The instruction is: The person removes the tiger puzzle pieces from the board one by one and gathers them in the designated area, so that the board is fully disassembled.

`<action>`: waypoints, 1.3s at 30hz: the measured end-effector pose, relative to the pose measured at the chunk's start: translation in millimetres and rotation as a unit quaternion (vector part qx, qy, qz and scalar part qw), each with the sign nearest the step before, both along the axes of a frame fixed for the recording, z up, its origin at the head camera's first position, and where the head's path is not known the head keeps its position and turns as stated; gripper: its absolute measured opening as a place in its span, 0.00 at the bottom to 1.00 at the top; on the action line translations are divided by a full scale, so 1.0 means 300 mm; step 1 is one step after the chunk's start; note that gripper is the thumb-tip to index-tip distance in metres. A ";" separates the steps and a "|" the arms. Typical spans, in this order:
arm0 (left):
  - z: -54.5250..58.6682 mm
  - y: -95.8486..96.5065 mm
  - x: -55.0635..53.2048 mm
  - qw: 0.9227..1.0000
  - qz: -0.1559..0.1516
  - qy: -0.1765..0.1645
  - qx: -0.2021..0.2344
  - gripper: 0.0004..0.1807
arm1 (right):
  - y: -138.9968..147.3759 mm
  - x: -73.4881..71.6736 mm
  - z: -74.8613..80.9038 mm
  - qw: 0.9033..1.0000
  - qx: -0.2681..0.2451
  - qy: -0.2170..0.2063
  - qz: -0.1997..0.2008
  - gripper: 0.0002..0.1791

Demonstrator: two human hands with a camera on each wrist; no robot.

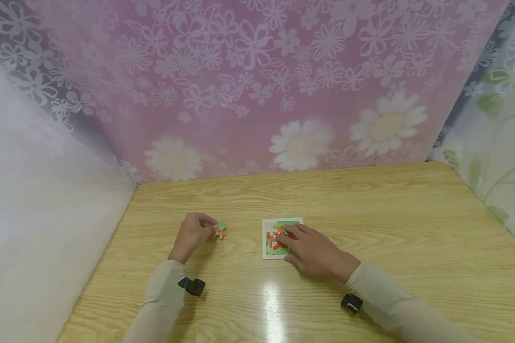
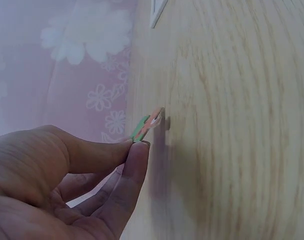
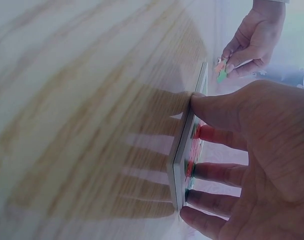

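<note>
My left hand [image 1: 194,232] pinches a jigsaw puzzle piece [image 1: 221,231] between thumb and fingertips, left of the puzzle. Green and orange show on the piece [image 2: 146,126], which the left wrist view catches nearly edge-on, close over the tabletop. A square jigsaw puzzle [image 1: 274,244] with an orange animal on green lies in a white-rimmed tray [image 1: 264,247]. Spread over its right side, my right hand [image 1: 315,248] touches the picture with its fingertips and hides part of it. In the right wrist view the thumb rests at the edge of the tray [image 3: 178,167].
Both things are on a wood-grain table [image 1: 390,214]. A pink flowered cloth [image 1: 240,119] hangs along its back edge, with pale cloths [image 1: 47,190] at the sides. A small black camera [image 1: 195,287] sits on the left wrist, another [image 1: 352,303] on the right.
</note>
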State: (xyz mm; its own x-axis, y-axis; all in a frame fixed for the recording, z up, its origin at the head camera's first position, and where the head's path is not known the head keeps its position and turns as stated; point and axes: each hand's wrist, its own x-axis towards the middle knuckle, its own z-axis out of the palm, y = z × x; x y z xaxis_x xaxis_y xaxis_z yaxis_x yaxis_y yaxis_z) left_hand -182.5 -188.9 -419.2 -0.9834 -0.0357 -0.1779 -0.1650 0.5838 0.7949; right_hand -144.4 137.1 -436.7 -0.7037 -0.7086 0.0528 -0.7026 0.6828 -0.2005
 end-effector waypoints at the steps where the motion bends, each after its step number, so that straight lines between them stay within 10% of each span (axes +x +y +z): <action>1: 0.000 0.000 0.001 1.000 0.002 -0.002 0.000 0.06 | 0.000 0.000 0.001 1.000 -0.003 -0.001 0.001 0.29; 39: -0.007 -0.008 -0.004 0.999 -0.010 0.024 -0.047 0.05 | 0.022 0.010 0.004 0.998 -0.056 -0.039 -0.015 0.30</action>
